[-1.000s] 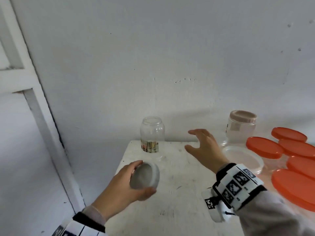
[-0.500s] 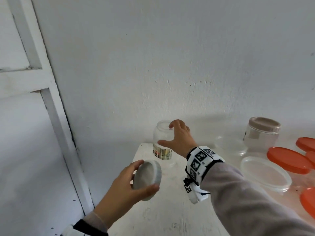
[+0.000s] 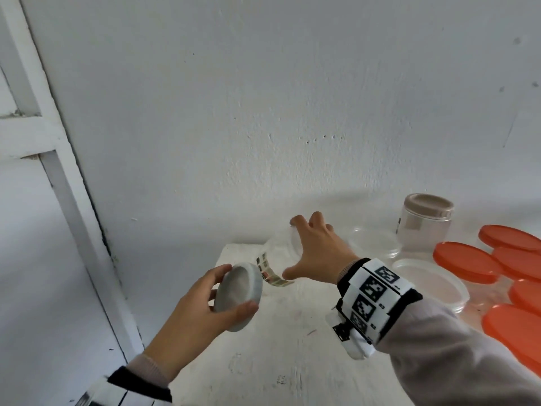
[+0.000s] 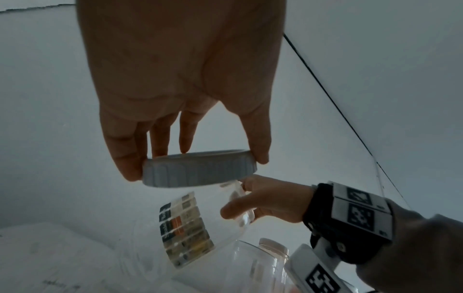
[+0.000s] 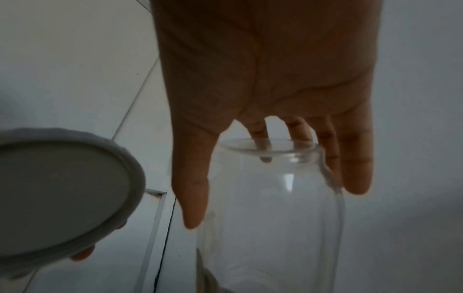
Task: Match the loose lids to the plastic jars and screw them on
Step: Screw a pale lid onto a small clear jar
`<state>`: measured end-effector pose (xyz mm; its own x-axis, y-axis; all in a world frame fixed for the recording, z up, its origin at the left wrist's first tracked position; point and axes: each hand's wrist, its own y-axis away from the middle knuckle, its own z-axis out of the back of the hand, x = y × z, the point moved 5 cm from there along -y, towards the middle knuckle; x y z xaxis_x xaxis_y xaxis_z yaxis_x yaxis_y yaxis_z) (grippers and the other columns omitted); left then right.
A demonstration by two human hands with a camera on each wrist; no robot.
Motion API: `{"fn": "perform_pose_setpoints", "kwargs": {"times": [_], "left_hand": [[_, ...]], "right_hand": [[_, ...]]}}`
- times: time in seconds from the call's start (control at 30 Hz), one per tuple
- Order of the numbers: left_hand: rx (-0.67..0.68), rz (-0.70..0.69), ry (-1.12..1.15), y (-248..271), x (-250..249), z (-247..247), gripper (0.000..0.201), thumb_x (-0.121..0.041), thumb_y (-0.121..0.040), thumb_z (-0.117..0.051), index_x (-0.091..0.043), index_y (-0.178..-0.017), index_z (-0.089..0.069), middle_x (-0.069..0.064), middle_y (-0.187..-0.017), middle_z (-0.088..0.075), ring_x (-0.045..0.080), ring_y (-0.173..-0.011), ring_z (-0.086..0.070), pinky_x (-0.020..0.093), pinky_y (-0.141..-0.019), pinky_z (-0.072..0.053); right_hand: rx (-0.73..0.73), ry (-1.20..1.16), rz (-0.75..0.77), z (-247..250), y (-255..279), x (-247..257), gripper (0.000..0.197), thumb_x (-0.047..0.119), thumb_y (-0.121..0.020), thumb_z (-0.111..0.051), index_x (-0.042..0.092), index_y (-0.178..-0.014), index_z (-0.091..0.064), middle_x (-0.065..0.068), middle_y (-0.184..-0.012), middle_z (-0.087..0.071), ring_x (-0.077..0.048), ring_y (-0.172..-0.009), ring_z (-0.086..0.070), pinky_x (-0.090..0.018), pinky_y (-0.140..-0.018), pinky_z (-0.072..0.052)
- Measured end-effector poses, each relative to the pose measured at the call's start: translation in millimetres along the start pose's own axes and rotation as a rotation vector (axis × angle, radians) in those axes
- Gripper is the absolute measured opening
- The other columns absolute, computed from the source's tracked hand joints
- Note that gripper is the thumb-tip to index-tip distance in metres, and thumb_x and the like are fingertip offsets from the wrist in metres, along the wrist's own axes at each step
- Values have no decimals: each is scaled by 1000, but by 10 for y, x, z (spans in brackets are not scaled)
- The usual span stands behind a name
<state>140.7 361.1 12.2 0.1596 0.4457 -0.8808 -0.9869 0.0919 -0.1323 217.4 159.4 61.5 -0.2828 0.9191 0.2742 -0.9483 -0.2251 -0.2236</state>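
My left hand (image 3: 227,288) holds a round grey-white lid (image 3: 238,295) by its rim, above the table's left end; the left wrist view shows its ribbed edge (image 4: 199,168). My right hand (image 3: 292,247) grips a clear plastic jar (image 3: 276,253) around the neck, thumb on one side and fingers (image 5: 355,178) on the other. The jar (image 5: 270,198) has no lid and is tilted, its colourful label (image 4: 185,228) facing the lid. Lid (image 5: 60,194) and jar mouth are close together but apart.
The white table (image 3: 263,361) ends at the left near a door frame (image 3: 73,200), with a wall behind. On the right are a clear jar with a tan lid (image 3: 424,221), open clear tubs (image 3: 430,282) and several orange lids (image 3: 465,262).
My right hand reached left to the open jar, closed round its neck and tipped it toward the lid. The left hand stayed in place with the lid.
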Motion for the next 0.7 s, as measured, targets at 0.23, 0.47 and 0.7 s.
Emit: {"fn": "perform_pose_setpoints", "kwargs": {"times": [0.23,0.47,0.7], "left_hand": [[-57,-61,88,-99,-257,73,86,-78,-52,-68,-43,-127,-44,-30,-120,-52,-2,-103,-58,17,-73,-51],[-129,-132,152,-256,-655,171,91,-78,-52,-67,-36,-131,-46,-21,-117,-57,-1,-100,-59,18,-69,-46],[-89,-159,64,-412,-906,72,93,-70,-57,-59,-31,-140,-40,-11,-129,-51,1,-102,-57,19,-73,-45]], "right_hand": [[-64,-322,-232,108,504,-405,75,61,-58,-76,19,-112,-43,8,-98,-52,-8,-85,-52,-25,-68,-46],[224,-1092,-453,-138,972,-555,84,44,-43,-84,18,-117,-54,5,-107,-60,-17,-89,-60,-31,-66,-53],[185,-1231,-465,-217,1221,-652,75,40,-40,-83,6,-100,-56,-6,-88,-60,-19,-79,-60,-33,-82,-52]]}}
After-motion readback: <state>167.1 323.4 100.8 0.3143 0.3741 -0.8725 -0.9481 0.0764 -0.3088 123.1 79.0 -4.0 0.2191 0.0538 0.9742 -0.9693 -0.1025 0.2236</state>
